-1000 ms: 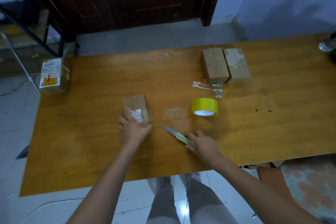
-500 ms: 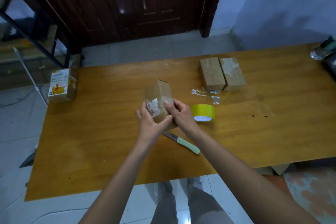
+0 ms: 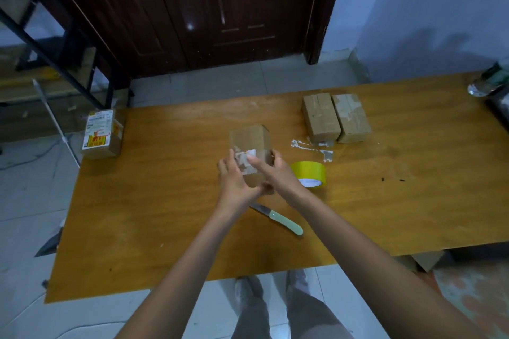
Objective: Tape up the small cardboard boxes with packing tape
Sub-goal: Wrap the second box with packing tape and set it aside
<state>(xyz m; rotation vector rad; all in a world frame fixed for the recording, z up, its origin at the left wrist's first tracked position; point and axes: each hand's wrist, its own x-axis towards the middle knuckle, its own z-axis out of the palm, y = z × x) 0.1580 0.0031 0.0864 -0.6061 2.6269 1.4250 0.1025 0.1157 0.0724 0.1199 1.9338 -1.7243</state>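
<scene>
I hold a small cardboard box (image 3: 249, 139) upright above the middle of the wooden table (image 3: 170, 217). My left hand (image 3: 234, 183) grips its lower left side. My right hand (image 3: 275, 173) holds the right side, its thumb lying across a torn white label on the front. A yellow roll of packing tape (image 3: 309, 173) lies flat on the table just right of my right hand. A knife with a pale green handle (image 3: 278, 219) lies below my hands.
Two taped cardboard boxes (image 3: 336, 117) sit side by side at the back right, with tape scraps (image 3: 314, 148) in front of them. A printed box (image 3: 102, 133) stands at the table's left edge. A bottle (image 3: 487, 82) lies at the far right.
My right hand left the knife and joined the left on the box. Both hands lifted the box off the table and turned it upright.
</scene>
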